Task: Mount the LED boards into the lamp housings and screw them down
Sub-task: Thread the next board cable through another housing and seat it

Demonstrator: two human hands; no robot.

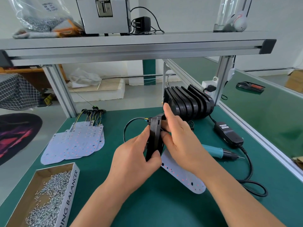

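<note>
At the centre of the green counter [164, 210], in the head view, a person holds one black lamp housing [155, 136] on edge between both hands. The left hand [134, 154] has its grip clenched round the housing's lower end, thumb over the near edge. The right hand [178, 136] grasps the opposite face, thumb pressed to the housing and forefinger pointing up. A black cable [129, 126] loops out of the housing's top toward 10 o'clock. One white LED board [183, 176] lies loose on the counter at 5 o'clock from the housing, partly under the right wrist and not yet inside it. A fanned stack of boards [77, 143] waits at 9 o'clock, and a row of housings [188, 102] stands on edge at 1 o'clock; whether those already carry boards cannot be told. The electric screwdriver [219, 152] lies untouched at 3 o'clock, and the box of screws [49, 199] sits at 8 o'clock. For this unit, mounting and screwing both appear still to come.
</note>
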